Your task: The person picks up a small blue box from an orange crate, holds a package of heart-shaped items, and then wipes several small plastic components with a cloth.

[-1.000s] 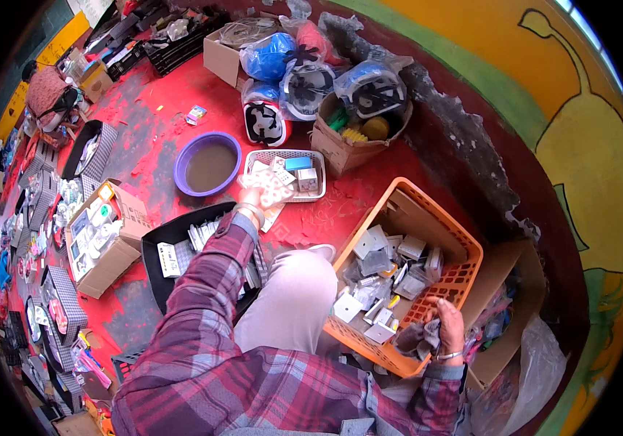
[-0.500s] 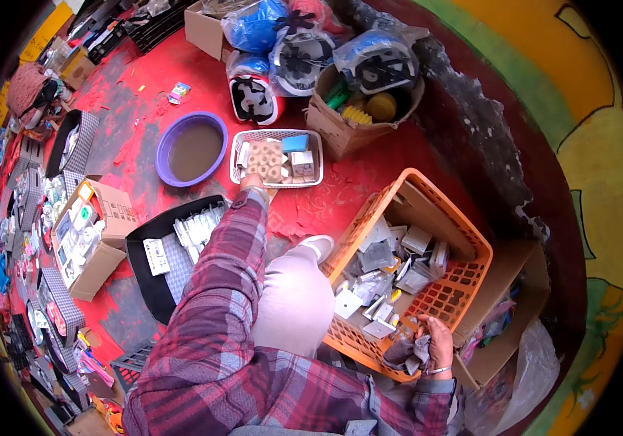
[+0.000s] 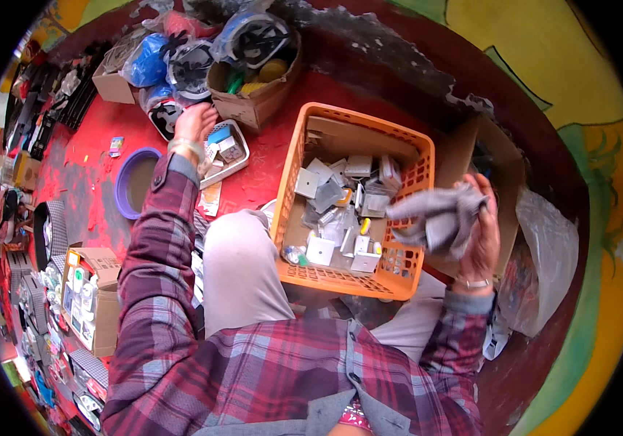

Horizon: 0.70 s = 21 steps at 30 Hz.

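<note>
My right hand [image 3: 483,236] is closed around a crumpled grey cloth [image 3: 439,220], held up at the right side of an orange plastic basket [image 3: 340,282]. Inside that basket lie white square electrical fittings [image 3: 319,251], small clear packets and some yellow pieces. My left hand [image 3: 197,122] reaches out to the far left, above a small white basket [image 3: 228,172]. Its fingers look loosely extended and nothing shows in them. Small boxes [image 3: 230,149], one with a blue top, sit in the white basket, partly covered by my left wrist.
A purple basin [image 3: 127,190] of murky water stands left of the white basket. Beyond are a carton [image 3: 250,109] and bagged helmets [image 3: 189,69]. An open cardboard box [image 3: 504,156] and clear plastic sheeting [image 3: 555,254] lie right. Another filled carton [image 3: 106,320] is at left.
The view has swung to the right. My right hand has lifted the grey cloth from the orange basket's near corner. My left hand has come up from the patterned package in the white basket.
</note>
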Each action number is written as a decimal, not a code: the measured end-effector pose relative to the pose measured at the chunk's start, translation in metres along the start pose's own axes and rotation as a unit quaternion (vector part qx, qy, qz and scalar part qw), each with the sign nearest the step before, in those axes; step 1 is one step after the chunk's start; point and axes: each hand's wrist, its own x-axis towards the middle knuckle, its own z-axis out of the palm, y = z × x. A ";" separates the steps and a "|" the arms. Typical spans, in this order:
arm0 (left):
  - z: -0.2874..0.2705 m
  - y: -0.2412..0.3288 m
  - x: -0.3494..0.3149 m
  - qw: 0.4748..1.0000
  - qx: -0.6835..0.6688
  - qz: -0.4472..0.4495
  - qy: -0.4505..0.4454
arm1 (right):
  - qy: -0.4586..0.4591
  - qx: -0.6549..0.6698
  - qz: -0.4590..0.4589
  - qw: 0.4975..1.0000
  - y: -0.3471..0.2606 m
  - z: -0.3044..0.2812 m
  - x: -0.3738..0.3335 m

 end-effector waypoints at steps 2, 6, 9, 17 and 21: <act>0.060 0.023 -0.012 0.988 0.096 0.058 -0.110 | 0.087 0.121 0.087 0.985 0.025 -0.050 -0.009; 0.171 -0.008 -0.049 0.889 0.313 0.140 -0.303 | 0.040 0.180 0.115 0.976 0.023 -0.035 -0.003; 0.212 -0.070 -0.080 0.691 0.543 0.242 -0.412 | 0.025 -0.084 -0.062 0.994 -0.016 -0.025 -0.007; 0.208 -0.261 -0.119 0.604 0.735 0.084 -0.295 | 0.056 -0.069 -0.085 0.992 -0.031 -0.039 -0.021; 0.196 -0.299 -0.112 0.592 0.751 0.136 -0.260 | 0.096 0.160 0.011 0.982 -0.026 -0.048 -0.033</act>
